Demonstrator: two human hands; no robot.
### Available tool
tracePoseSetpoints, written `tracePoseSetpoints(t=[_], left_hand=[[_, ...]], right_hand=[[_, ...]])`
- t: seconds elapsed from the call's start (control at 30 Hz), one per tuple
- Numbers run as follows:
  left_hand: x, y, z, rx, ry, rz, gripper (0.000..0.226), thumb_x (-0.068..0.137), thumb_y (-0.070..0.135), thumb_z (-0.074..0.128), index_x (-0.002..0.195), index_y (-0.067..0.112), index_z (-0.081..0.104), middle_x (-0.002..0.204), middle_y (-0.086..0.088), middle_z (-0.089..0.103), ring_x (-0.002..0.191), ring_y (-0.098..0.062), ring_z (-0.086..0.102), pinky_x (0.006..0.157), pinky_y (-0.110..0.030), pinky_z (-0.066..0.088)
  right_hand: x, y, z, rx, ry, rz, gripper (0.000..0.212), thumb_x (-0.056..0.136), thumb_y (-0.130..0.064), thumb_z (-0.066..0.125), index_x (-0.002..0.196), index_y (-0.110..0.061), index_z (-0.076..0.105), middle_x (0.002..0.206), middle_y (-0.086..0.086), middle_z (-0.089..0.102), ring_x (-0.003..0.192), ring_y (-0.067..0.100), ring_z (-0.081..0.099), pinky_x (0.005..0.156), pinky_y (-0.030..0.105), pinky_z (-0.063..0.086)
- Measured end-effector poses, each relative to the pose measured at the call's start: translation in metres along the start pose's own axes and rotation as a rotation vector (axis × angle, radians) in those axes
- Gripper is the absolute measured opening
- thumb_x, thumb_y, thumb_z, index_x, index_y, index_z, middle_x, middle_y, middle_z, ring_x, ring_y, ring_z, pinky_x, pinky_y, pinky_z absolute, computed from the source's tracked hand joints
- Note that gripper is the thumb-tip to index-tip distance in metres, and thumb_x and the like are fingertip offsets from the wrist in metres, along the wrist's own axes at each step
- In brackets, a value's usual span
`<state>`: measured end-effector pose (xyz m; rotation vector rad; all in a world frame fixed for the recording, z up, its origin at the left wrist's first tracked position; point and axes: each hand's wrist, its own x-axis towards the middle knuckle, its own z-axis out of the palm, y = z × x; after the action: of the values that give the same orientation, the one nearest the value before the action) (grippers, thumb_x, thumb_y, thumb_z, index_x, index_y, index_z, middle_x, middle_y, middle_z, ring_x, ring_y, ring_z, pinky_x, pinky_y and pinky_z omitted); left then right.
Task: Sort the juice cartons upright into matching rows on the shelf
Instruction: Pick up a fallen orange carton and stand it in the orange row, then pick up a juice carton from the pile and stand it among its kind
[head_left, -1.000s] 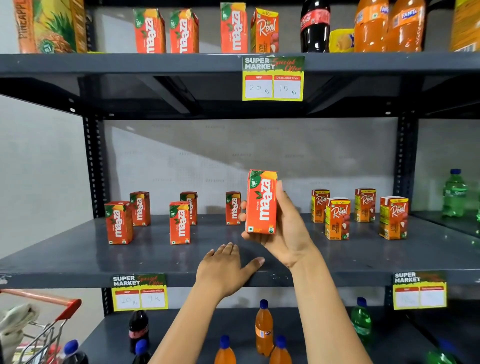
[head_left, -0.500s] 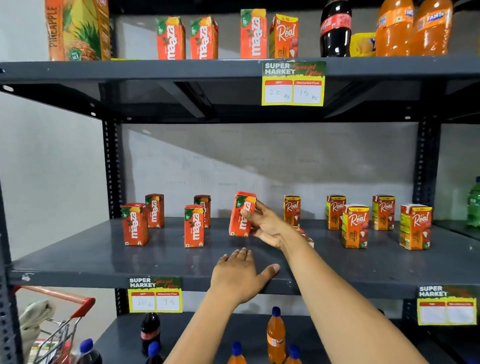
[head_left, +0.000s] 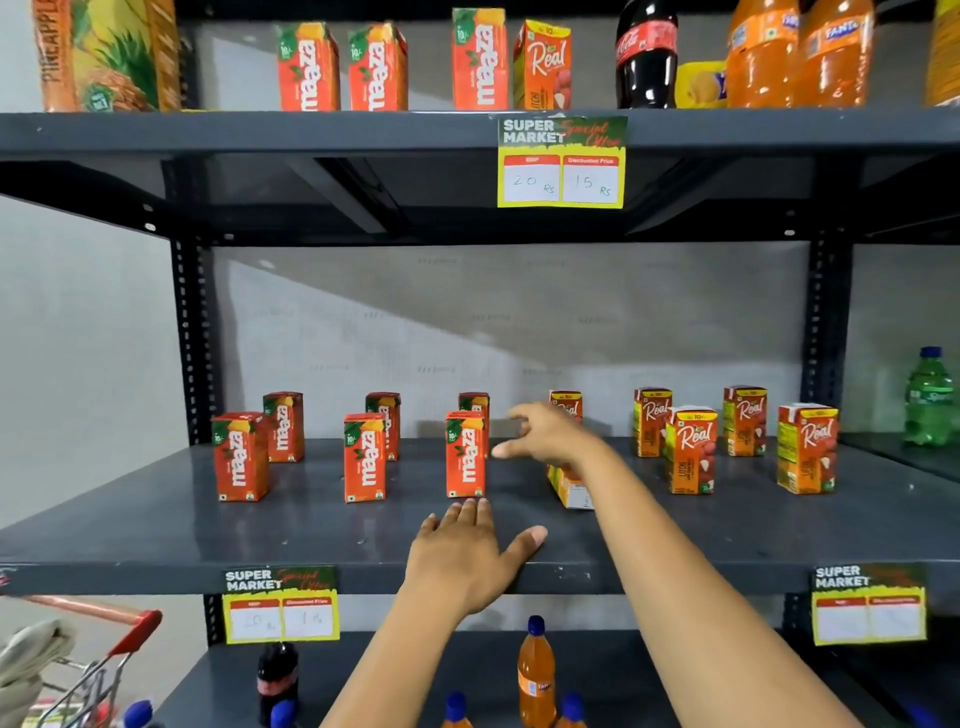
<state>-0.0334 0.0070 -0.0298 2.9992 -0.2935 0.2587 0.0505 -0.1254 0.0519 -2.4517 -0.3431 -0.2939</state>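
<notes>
On the middle shelf (head_left: 156, 525), several orange Maaza cartons stand upright in two rows at the left. The front right one (head_left: 465, 454) stands just left of my right hand (head_left: 545, 434), which is open and apart from it, fingers spread. Several Real cartons (head_left: 691, 449) stand upright at the right. One Real carton (head_left: 569, 486) lies on its side under my right wrist, and another (head_left: 567, 405) stands behind my hand, partly hidden. My left hand (head_left: 467, 556) rests flat on the shelf's front edge, empty.
The top shelf holds more Maaza cartons (head_left: 309, 67), a Real carton (head_left: 543, 65), a large pineapple carton (head_left: 104, 54) and soda bottles (head_left: 647, 52). Bottles (head_left: 535, 670) stand on the lower shelf. A red-handled cart (head_left: 104, 654) sits at lower left. A green bottle (head_left: 930, 397) stands far right.
My right hand carried the Maaza carton down to the shelf, set it upright in the front row and let go. The left hand stayed on the shelf edge.
</notes>
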Motion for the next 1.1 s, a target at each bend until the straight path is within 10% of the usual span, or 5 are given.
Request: tracePoseSetpoints(t=[0.07, 0.33, 0.5, 0.73, 1.1], left_hand=[[0.003, 0.015, -0.001, -0.032, -0.025, 0.025, 0.091, 0.088, 0.074, 0.009, 0.155, 0.012, 0.012, 0.162, -0.005, 0.013, 0.148, -0.019, 0.011, 0.119, -0.039, 0.008], [0.017, 0.063, 0.000, -0.020, -0.106, 0.092, 0.098, 0.085, 0.078, 0.013, 0.155, 0.009, 0.011, 0.162, -0.009, 0.010, 0.149, -0.020, 0.008, 0.119, -0.041, 0.006], [0.018, 0.061, 0.002, -0.011, -0.083, 0.095, 0.090, 0.089, 0.072, 0.017, 0.156, 0.012, 0.010, 0.162, -0.007, 0.010, 0.148, -0.019, 0.009, 0.120, -0.040, 0.007], [0.014, 0.060, 0.005, -0.011, -0.031, 0.104, 0.099, 0.083, 0.080, 0.016, 0.154, 0.011, 0.016, 0.161, -0.007, 0.014, 0.148, -0.019, 0.013, 0.119, -0.039, 0.010], [0.014, 0.060, 0.005, -0.018, -0.008, 0.111, 0.101, 0.082, 0.081, 0.018, 0.153, 0.009, 0.021, 0.160, -0.008, 0.018, 0.147, -0.021, 0.018, 0.118, -0.039, 0.014]], right_hand=[[-0.001, 0.023, -0.022, -0.175, 0.114, 0.143, 0.035, 0.084, -0.040, 0.065, 0.097, -0.007, 0.062, 0.099, 0.011, 0.065, 0.088, 0.023, 0.061, 0.087, 0.035, 0.049], [0.005, 0.054, -0.018, -0.090, -0.109, 0.555, 0.101, 0.048, -0.055, 0.082, 0.132, -0.014, 0.044, 0.134, 0.014, 0.051, 0.120, 0.033, 0.051, 0.096, 0.045, 0.048], [0.007, 0.050, -0.002, 0.005, -0.162, 0.588, 0.077, 0.055, -0.054, 0.079, 0.114, -0.013, 0.051, 0.117, 0.010, 0.063, 0.109, 0.024, 0.061, 0.095, 0.037, 0.051], [-0.026, 0.043, -0.004, 0.716, 0.116, 0.316, 0.065, 0.068, -0.016, 0.078, 0.122, -0.016, 0.044, 0.117, 0.015, 0.063, 0.082, 0.027, 0.069, 0.055, 0.030, 0.060], [-0.124, 0.004, -0.046, 1.380, -0.122, -0.073, 0.051, 0.097, -0.049, 0.034, 0.128, -0.015, 0.054, 0.103, 0.013, 0.068, 0.089, 0.024, 0.067, 0.056, 0.026, 0.055]])
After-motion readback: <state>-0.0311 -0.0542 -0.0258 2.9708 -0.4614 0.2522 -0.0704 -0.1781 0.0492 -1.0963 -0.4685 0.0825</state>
